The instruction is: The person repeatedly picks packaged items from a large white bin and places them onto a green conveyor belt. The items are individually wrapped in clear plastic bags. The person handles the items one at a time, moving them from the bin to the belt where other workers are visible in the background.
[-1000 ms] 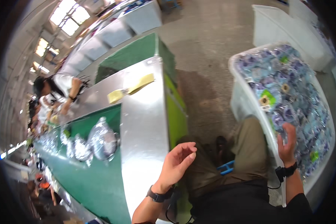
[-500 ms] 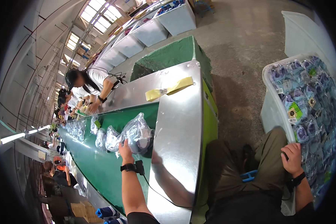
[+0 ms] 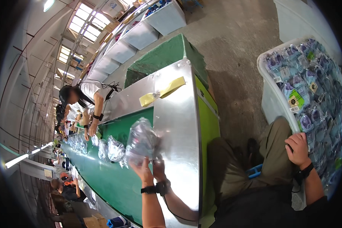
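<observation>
My left hand (image 3: 143, 170) is closed on the lower edge of a clear plastic bag of shoes (image 3: 141, 142), at the near end of a green conveyor belt (image 3: 114, 182). Motion blurs the bag, and its contents show only as dim greyish shapes. More clear bags (image 3: 115, 149) lie in a line farther along the belt. On the right, my right hand (image 3: 297, 148) rests with fingers bent over the rim of a white bin (image 3: 268, 89). Bagged purple and light-blue shoes (image 3: 306, 100) fill this bin; whether the hand grips the rim or a bag is unclear.
A metal end plate (image 3: 176, 140) with a yellow strip (image 3: 161, 92) borders the belt. Beyond it stands a green box (image 3: 159, 57). A co-worker (image 3: 87, 95) reaches over the belt's far left side. White bins (image 3: 165, 21) line the back, and another white bin (image 3: 304, 21) stands far right.
My left hand has taken up the bag and drawn it slightly toward me and the metal plate. The co-worker's arms have moved over the belt. My right hand stays on the bin.
</observation>
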A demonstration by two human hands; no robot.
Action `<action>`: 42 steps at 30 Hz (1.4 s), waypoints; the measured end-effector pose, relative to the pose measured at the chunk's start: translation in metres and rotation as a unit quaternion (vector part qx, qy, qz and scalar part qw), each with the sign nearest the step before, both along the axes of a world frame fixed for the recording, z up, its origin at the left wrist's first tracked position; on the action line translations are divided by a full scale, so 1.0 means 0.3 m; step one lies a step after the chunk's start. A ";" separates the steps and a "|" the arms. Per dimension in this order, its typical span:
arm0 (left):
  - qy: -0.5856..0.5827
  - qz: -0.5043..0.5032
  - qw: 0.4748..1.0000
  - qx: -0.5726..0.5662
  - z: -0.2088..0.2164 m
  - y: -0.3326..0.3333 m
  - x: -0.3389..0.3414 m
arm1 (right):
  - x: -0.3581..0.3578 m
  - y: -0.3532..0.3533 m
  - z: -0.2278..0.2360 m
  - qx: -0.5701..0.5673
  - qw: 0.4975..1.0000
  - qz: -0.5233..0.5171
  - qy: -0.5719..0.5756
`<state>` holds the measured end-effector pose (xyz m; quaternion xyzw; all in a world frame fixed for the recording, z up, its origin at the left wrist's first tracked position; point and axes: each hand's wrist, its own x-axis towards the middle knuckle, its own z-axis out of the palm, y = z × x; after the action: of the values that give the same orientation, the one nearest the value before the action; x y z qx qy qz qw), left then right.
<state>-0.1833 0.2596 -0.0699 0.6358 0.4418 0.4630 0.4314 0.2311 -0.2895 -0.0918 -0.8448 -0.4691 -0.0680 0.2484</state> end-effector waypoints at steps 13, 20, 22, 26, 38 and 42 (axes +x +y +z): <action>0.018 -0.032 0.992 -0.123 0.141 -0.200 0.138 | -0.002 0.000 -0.004 -0.008 1.000 0.001 0.006; 0.006 -0.196 0.979 -0.058 0.103 -0.205 0.229 | -0.004 -0.017 0.002 0.013 1.000 -0.003 0.016; -0.235 -0.243 0.872 -0.355 0.117 -0.273 0.268 | -0.009 -0.014 0.021 0.041 0.999 -0.007 0.020; -0.189 -0.247 0.858 -0.408 0.130 -0.450 0.362 | -0.052 0.009 0.086 0.088 0.995 -0.032 0.040; -0.152 -0.171 0.785 -0.575 0.048 -0.655 0.506 | -0.084 0.108 0.192 0.154 0.970 0.026 0.185; -0.145 -0.191 0.782 -0.575 0.027 -0.669 0.493 | -0.081 0.107 0.193 0.173 0.964 0.038 0.196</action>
<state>-0.0353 0.0589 -0.0618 0.2661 0.4277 0.1178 0.8558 0.2068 -0.2572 -0.0340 -0.7675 -0.4236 0.0287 0.4803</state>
